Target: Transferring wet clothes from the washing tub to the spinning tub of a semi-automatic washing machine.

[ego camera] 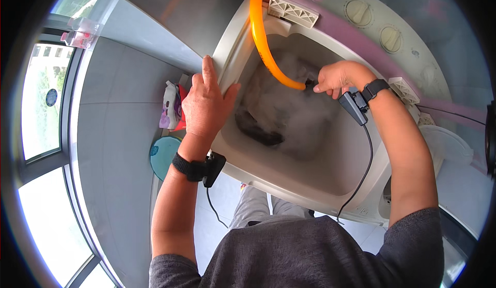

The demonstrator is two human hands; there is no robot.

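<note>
Before me is the open tub of a top-loading washing machine (pixel 321 175), with whitish, hazy water (pixel 294 109) inside. A dark cloth (pixel 257 131) lies in the water near the tub's left side. An orange hose (pixel 267 57) curves down over the back rim, its end above the water. My left hand (pixel 207 98) rests on the left rim, fingers spread and nothing in them. Over the tub, my right hand (pixel 337 79) has curled fingers close to the hose end. A small dark thing (pixel 310 84) shows between hose and fingertips; whether I grip it is unclear.
A control panel with dials (pixel 358 12) runs along the back right. Left of the machine stand a plastic detergent bag (pixel 170 105) and a teal basin (pixel 164 156). A translucent lid (pixel 445 142) sits at right. Cables (pixel 368 156) hang from both wrist devices. Windows (pixel 44 102) line the left.
</note>
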